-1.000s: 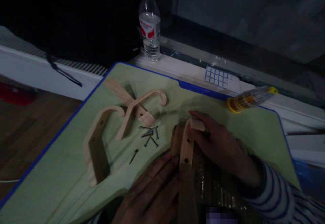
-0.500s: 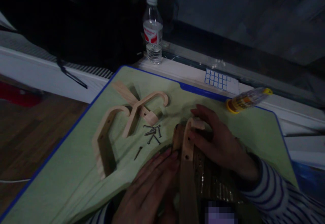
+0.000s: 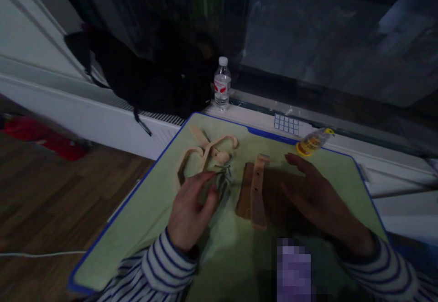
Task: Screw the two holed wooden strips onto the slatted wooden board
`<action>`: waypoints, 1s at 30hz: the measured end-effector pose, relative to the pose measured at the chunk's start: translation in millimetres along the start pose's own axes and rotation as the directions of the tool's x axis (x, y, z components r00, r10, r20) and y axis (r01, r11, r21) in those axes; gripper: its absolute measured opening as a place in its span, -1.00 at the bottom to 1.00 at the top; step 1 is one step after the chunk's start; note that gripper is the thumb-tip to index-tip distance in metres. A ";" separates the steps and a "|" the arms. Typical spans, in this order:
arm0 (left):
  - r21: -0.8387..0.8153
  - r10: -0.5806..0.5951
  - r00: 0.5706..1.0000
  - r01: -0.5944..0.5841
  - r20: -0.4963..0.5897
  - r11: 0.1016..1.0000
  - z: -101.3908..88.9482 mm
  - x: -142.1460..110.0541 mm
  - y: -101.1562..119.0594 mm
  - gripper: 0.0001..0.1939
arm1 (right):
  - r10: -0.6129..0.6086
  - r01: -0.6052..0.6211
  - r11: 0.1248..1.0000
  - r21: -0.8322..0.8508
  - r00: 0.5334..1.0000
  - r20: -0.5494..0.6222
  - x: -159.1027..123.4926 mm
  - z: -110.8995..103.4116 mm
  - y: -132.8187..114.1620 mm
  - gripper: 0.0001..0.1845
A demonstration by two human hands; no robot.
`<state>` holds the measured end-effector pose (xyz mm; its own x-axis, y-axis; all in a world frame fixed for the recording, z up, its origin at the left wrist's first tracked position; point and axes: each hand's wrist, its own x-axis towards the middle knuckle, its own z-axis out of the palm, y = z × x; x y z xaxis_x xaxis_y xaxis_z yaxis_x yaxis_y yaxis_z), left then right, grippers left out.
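Observation:
A light wooden hook point(image 3: 258, 201) with two dark holes lies across a brown board point(image 3: 243, 199) on the table. To its right my right hand point(image 3: 320, 201) hovers with fingers apart, holding nothing. My left hand point(image 3: 193, 206) reaches over a small pile of metal screws point(image 3: 226, 170), thumb and fingers apart; its fingertips are at the screws, partly hiding them. Beyond that hand are a curved wooden hook point(image 3: 183, 163), another hook point(image 3: 219, 140), and a flat wooden piece point(image 3: 221, 157) with a hole, the last two crossing each other.
The green table point(image 3: 150, 229) has a blue edge. A yellow-capped glue-like bottle point(image 3: 312, 143) stands at its back right. On the sill behind are a water bottle point(image 3: 222, 85) and a blue-gridded sheet point(image 3: 286, 123). A black bag point(image 3: 153, 78) rests at the back left.
My right hand has let go of the hook and drawn off to the right. My left hand has left the board and moved to the screws. The view has tilted up and back.

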<state>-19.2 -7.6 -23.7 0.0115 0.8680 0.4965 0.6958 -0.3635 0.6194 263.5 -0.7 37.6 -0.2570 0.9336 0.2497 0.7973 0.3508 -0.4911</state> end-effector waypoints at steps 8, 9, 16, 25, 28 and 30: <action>0.175 0.052 0.999 -0.049 -0.014 0.983 -28.9 -11.8 -21.5 -0.77 | -0.122 0.120 0.988 -0.101 0.992 -0.018 -20.6 -4.3 -18.7 -0.60; 0.192 0.060 0.998 -0.061 0.008 0.979 -30.4 -14.9 -22.0 -0.77 | -0.125 0.122 0.987 -0.105 0.992 -0.019 -21.6 -3.7 -20.3 -0.61; 0.325 0.025 0.980 -0.090 0.198 0.941 -32.7 -21.3 -12.8 -0.75 | -0.099 0.101 0.991 -0.093 0.995 0.017 -25.8 -1.1 -28.0 -0.64; 0.435 0.010 0.905 -0.214 0.426 0.874 -15.8 13.8 12.9 -0.74 | -0.095 0.103 0.991 -0.084 0.991 0.095 -30.6 0.4 -24.4 -0.62; 0.423 0.082 0.842 -0.350 0.533 0.836 0.2 27.1 18.4 -0.76 | -0.084 0.097 0.989 -0.110 0.990 0.112 -31.9 1.5 -20.7 -0.61; 0.419 0.114 0.813 -0.409 0.571 0.811 9.2 33.5 18.4 -0.76 | -0.090 0.105 0.986 -0.129 0.989 0.116 -33.4 2.0 -17.9 -0.61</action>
<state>0.5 17.9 -1.2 0.4990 0.8572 0.1272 0.8605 -0.5075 0.0443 256.7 -38.1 36.4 -0.3894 0.9002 0.1948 0.8297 0.4347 -0.3502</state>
